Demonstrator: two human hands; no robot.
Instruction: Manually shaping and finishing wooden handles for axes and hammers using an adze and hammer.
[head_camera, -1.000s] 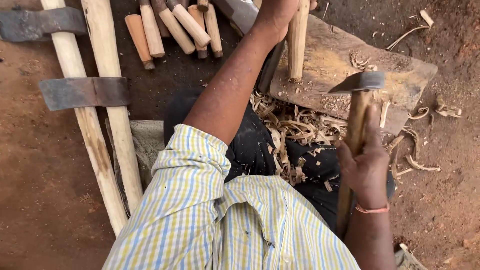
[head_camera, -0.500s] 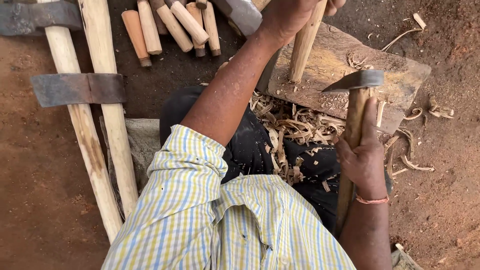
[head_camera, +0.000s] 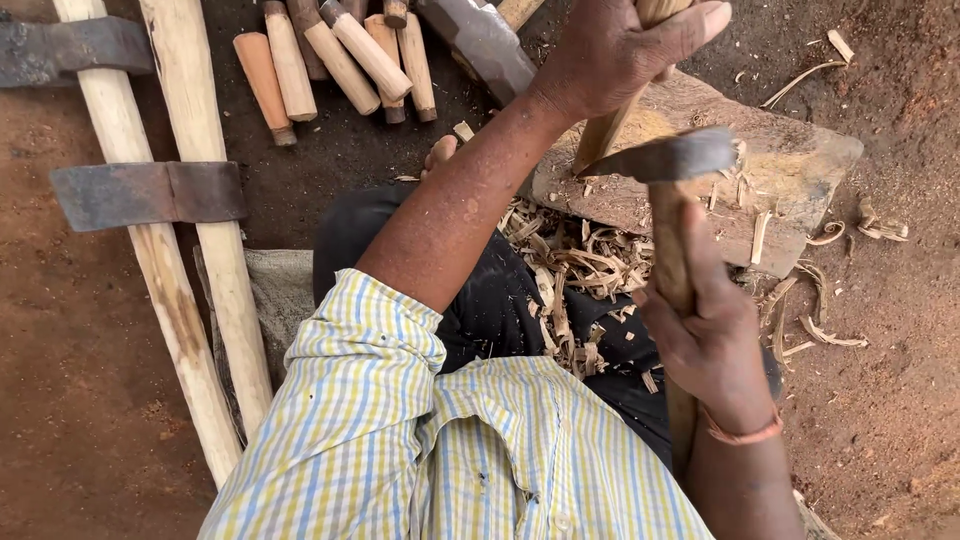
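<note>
1. The left hand is closed in a full grip round the top of a wooden stick, which stands slightly tilted with its lower end on a flat wooden block lying on the bare earth.
2. The right hand is wrapped tight round the wooden handle of an adze; the tool's dark metal head lies just beside the stick's lower part, over the block. Whether the blade touches the wood cannot be told.
3. Curled wood shavings lie heaped in the person's lap and scattered on the block and the ground to the right.
4. A cluster of short carved pegs lies on the ground at the top, well apart from the block.
5. On the left, two long pale poles lie side by side, joined by a flat metal band, with another band higher up.
6. A grey cloth lies under the person, beside the poles.
</note>
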